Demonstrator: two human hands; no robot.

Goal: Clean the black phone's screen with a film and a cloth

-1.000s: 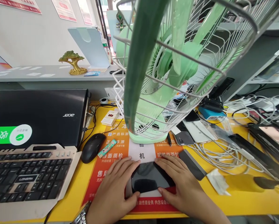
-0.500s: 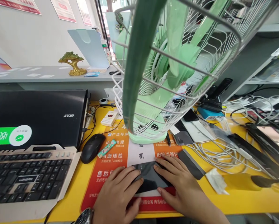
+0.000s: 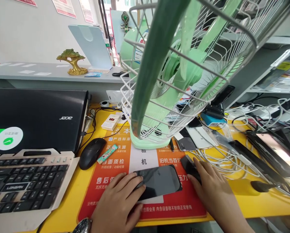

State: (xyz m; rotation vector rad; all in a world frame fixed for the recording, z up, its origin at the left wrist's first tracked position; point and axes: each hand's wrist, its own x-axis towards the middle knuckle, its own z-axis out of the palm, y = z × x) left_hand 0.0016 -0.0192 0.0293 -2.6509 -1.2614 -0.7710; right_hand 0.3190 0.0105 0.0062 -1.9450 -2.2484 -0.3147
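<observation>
A black smartphone (image 3: 159, 182) lies on the printed red and orange mat (image 3: 174, 208), its glossy screen up. My left hand (image 3: 119, 202) is on the phone's left end, fingers across the screen and thumb at the near side, holding it down. To the right of the phone, my right hand (image 3: 211, 184) has its fingers closed around a dark, flat rectangular piece (image 3: 191, 166) at the mat's right edge. That hand covers much of the piece, so I cannot tell its kind.
A green fan (image 3: 154, 139) looms over the mat. At left are a black mouse (image 3: 92, 153), a keyboard (image 3: 26, 184) and an Acer laptop (image 3: 38, 119). A cigarette box (image 3: 111, 122) and small green packet (image 3: 107, 154) lie nearby. White cables (image 3: 222, 163) and phones crowd the right.
My right hand has left the phone and moved right onto the dark flat piece, whose near end has shifted. My left hand stays on the phone. The view has shifted slightly.
</observation>
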